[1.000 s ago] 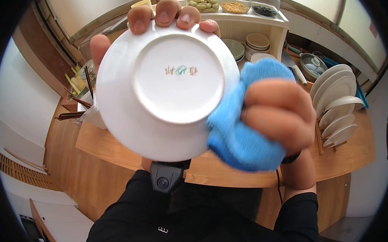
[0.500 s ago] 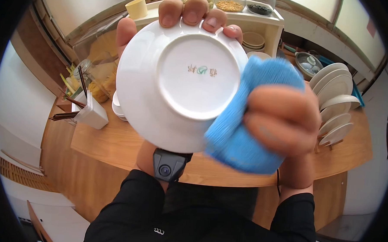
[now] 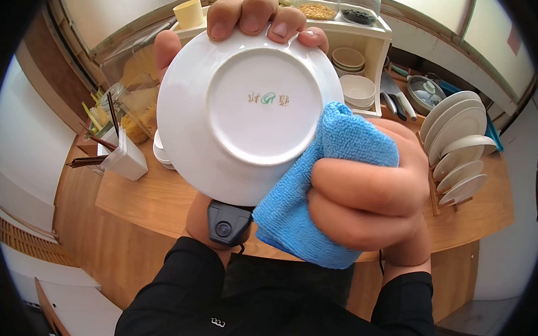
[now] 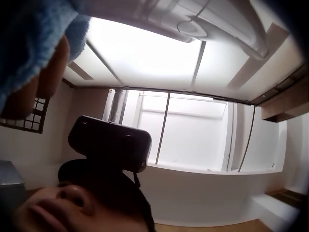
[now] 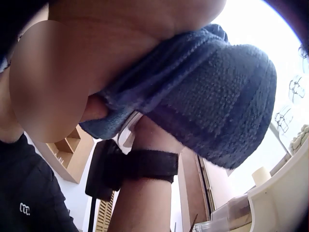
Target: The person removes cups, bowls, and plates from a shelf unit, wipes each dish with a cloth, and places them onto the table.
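A white plate (image 3: 262,107) is held up in the head view, its underside with a foot ring and small printed marks facing the camera. My left hand (image 3: 254,17) grips its upper rim, several fingers over the top edge and the thumb at the upper left. A blue cloth (image 3: 291,199) is bunched in my right hand (image 3: 370,193), whose fingers curl round it. The cloth overlaps the plate's lower right edge. In the left wrist view the cloth (image 4: 34,43) hangs at upper left; the right wrist view shows its darker folds (image 5: 217,96) below the palm.
On the wooden table (image 3: 160,190), a rack of upright plates (image 3: 463,125) stands at right and a white chopstick holder (image 3: 128,159) at left. Behind are a shelf with bowls (image 3: 357,91), jars (image 3: 360,13), knives (image 3: 398,95), a lidded pot (image 3: 428,91) and a yellow cup (image 3: 189,13).
The right hand and cloth have slid down and left along the plate's lower right edge. The plate, gripped throughout by the left hand, shifted right and then slightly back left.
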Action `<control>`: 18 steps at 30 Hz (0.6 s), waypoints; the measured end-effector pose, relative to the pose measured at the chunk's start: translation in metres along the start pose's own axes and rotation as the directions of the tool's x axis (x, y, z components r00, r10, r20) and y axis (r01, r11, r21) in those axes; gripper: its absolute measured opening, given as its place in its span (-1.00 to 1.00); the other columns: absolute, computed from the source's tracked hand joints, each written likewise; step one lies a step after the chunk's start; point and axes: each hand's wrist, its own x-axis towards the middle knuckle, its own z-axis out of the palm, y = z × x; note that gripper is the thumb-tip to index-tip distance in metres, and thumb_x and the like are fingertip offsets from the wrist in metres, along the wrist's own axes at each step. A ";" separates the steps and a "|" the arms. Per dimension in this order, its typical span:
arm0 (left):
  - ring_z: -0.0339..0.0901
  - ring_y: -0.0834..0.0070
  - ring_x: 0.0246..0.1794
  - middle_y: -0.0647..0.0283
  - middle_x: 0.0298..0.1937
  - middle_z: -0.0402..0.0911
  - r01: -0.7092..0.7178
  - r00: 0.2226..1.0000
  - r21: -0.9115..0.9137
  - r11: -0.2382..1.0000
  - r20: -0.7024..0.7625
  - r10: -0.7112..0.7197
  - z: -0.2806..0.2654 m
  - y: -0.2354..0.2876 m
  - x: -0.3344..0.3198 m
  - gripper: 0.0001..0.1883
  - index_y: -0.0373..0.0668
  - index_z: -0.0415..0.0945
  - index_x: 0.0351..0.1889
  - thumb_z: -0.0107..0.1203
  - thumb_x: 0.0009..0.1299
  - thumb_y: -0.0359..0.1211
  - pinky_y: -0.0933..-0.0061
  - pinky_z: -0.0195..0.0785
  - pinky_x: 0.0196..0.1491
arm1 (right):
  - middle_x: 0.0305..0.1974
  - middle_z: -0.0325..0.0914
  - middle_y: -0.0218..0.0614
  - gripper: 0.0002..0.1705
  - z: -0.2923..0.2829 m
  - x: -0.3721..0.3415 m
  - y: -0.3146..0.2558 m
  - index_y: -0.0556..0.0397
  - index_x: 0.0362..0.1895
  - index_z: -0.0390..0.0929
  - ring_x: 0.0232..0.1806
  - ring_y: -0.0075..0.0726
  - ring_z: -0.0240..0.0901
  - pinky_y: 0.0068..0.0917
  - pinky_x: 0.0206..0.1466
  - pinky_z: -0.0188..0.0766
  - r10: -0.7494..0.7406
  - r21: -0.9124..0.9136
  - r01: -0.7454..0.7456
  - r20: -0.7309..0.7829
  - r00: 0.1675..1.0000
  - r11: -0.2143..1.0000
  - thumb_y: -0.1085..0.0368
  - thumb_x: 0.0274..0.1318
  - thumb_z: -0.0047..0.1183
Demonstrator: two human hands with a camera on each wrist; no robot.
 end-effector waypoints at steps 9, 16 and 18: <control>0.37 0.50 0.04 0.48 -0.17 0.33 -0.015 0.997 -0.002 1.000 -0.074 0.014 0.009 -0.004 -0.008 -0.73 0.22 0.46 -0.29 0.13 0.46 0.10 0.17 0.21 0.40 | -0.18 0.67 -0.15 -0.60 0.004 -0.017 0.028 -0.01 -0.23 0.64 -0.26 -0.27 0.63 -0.36 -0.25 0.56 0.109 0.155 -0.085 -0.150 0.983 0.984 0.05 0.10 0.56; 0.38 0.52 0.05 0.48 -0.16 0.34 -0.044 0.993 0.025 0.999 -0.107 0.046 -0.012 -0.002 -0.004 -0.73 0.20 0.44 -0.29 0.16 0.48 0.08 0.19 0.20 0.41 | -0.01 0.67 -0.11 -0.36 0.009 -0.024 0.062 0.09 0.01 0.70 -0.17 -0.11 0.69 -0.23 -0.05 0.65 0.114 0.265 -0.060 -0.196 0.974 0.962 0.05 -0.14 0.63; 0.38 0.53 0.07 0.48 -0.15 0.36 -0.044 0.986 -0.014 0.999 -0.165 0.041 -0.008 -0.003 -0.007 -0.72 0.20 0.44 -0.27 0.15 0.50 0.09 0.19 0.19 0.42 | 0.01 0.65 -0.16 -0.39 0.012 -0.018 0.053 0.02 0.03 0.70 -0.18 -0.11 0.69 -0.25 -0.08 0.67 0.083 0.148 -0.061 -0.152 0.985 0.987 0.12 -0.14 0.64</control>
